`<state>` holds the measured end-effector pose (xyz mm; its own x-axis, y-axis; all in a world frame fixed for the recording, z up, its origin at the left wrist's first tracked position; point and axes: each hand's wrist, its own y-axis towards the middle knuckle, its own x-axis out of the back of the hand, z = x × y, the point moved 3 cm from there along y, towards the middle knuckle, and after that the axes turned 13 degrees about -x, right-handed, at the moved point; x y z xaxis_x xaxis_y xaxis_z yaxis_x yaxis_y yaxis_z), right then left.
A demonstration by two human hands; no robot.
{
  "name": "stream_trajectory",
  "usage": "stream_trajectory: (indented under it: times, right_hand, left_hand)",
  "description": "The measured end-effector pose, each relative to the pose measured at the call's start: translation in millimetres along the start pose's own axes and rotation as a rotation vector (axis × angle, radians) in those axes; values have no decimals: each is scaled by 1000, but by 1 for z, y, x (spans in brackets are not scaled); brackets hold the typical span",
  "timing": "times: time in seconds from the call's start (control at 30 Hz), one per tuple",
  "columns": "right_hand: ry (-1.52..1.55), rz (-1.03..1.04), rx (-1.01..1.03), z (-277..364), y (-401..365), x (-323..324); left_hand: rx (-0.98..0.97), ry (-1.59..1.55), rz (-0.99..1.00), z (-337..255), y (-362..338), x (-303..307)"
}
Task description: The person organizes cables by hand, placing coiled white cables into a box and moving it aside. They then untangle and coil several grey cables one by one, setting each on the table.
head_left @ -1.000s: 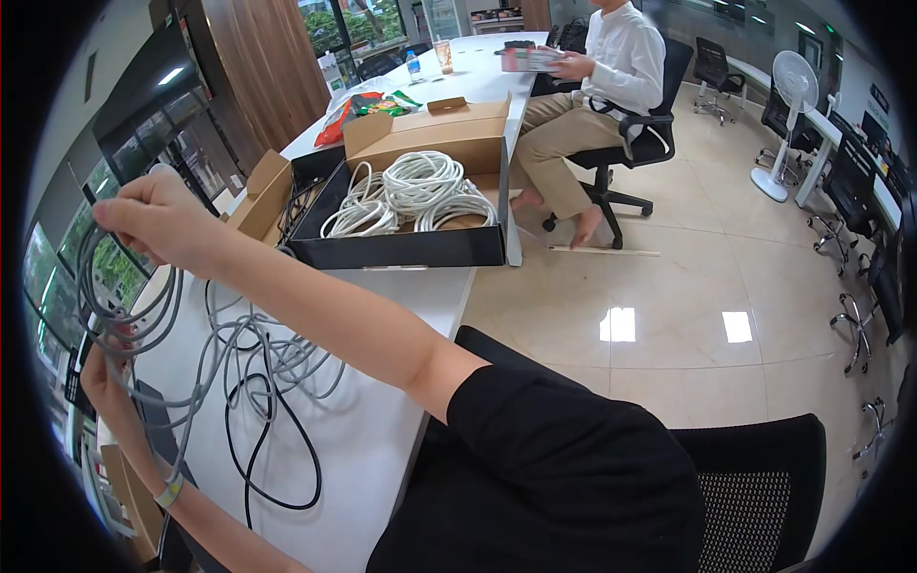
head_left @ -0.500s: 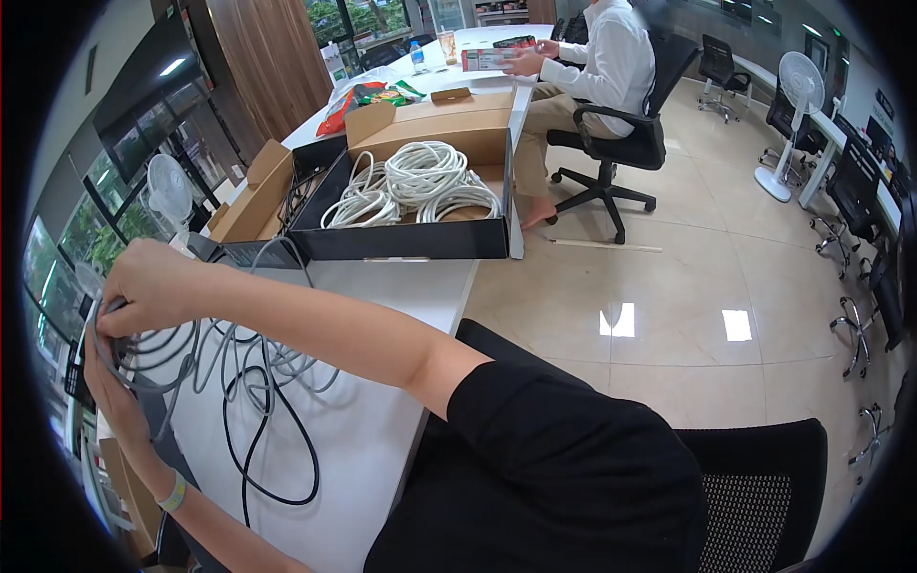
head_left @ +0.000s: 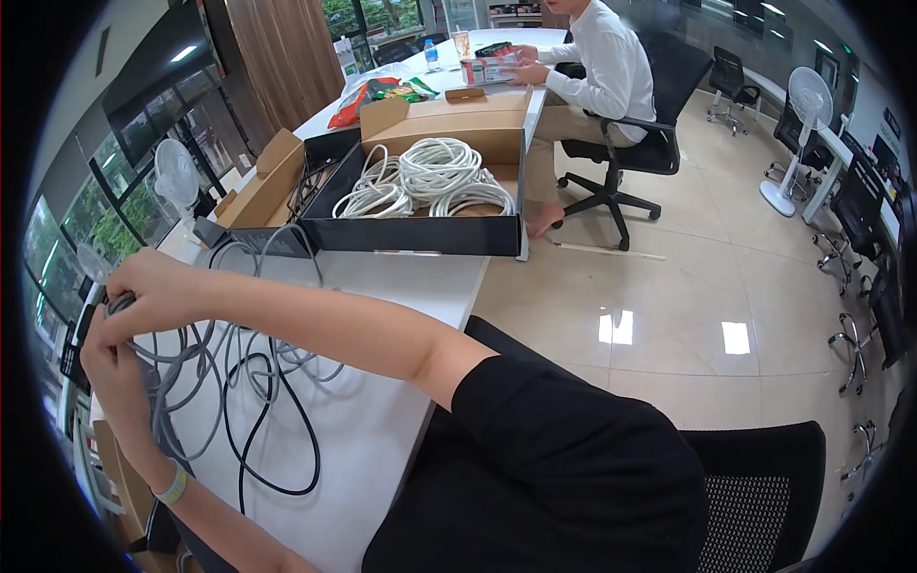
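At the left of the view, my two hands meet around a grey cable (head_left: 181,361) gathered in loose loops. My right hand (head_left: 153,289) is closed on the bunched loops near its thumb. Just below it, my left hand (head_left: 113,368), with a band on the wrist, is closed against the same cable; its fingertips are partly hidden. Grey loops hang beneath the hands and trail across the white table (head_left: 353,430). A black cable (head_left: 313,444) lies in a long loop on the tabletop, crossing under the grey strands.
An open box (head_left: 411,236) holding coiled white cables (head_left: 439,172) stands farther up the table, beside a smaller box section (head_left: 272,191) with dark cables. Beyond are a red-green bag (head_left: 382,93) and a bottle (head_left: 432,55). A seated person (head_left: 611,76) holds a box. A chair (head_left: 755,497) is at lower right.
My hands have drawn closer together, and more grey loops are bunched under my right hand. The whole view has shifted slightly.
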<state>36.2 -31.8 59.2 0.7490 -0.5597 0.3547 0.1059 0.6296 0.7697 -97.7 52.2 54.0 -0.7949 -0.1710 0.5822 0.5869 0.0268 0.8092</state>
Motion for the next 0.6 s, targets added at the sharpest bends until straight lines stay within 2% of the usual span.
stream_trajectory:
  times: [0.1,0.2,0.23,0.27,0.33,0.4,0.47,0.5,0.57,0.6]
  right_hand:
    - [-67,14,11,2,3,0]
    - [89,15,5,-2,8,6]
    - [97,25,5,-2,8,12]
    - [85,31,-42,-3,8,20]
    - [79,41,-84,-10,10,33]
    - [6,143,-166,-27,10,45]
    - [-385,294,-309,-50,9,56]
    - [-384,297,-307,-51,6,60]
    - [-909,472,-362,-60,-3,64]
    - [-908,474,-359,-57,-4,65]
  left_hand:
    - [7,105,13,7,1,5]
    - [119,-320,-8,18,0,5]
    - [46,-127,-305,29,-6,5]
    - [55,-119,-306,43,-9,13]
    - [358,-477,-299,72,-14,31]
    - [365,-583,-349,87,-20,41]
    - [225,-769,-532,110,-29,53]
    - [252,-759,-545,99,-28,58]
    - [260,-741,-492,103,-34,63]
    - [266,-727,-438,105,-35,63]
